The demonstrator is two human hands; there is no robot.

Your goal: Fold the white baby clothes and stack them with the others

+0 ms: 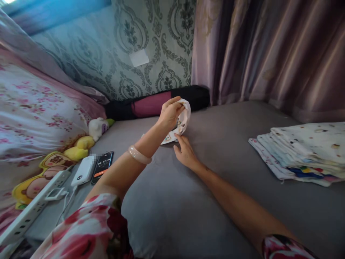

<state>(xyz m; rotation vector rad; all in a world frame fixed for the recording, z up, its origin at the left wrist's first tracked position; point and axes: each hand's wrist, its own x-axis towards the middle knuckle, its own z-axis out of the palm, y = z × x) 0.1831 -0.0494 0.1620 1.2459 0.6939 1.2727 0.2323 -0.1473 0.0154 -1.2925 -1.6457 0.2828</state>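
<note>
in the head view, the left hand (170,113) has its grip pinched on the upper part of a white cloth (184,120), raised in a curl over the grey sheet (231,144). the right hand (185,153) has a loose grip, fingers spread at the cloth's lower edge; whether they press it is hard to tell. to do this well, steady the lower layer with the right fingertips and lay the raised part down evenly. the cloth looks thin, soft, with small coloured prints.
</note>
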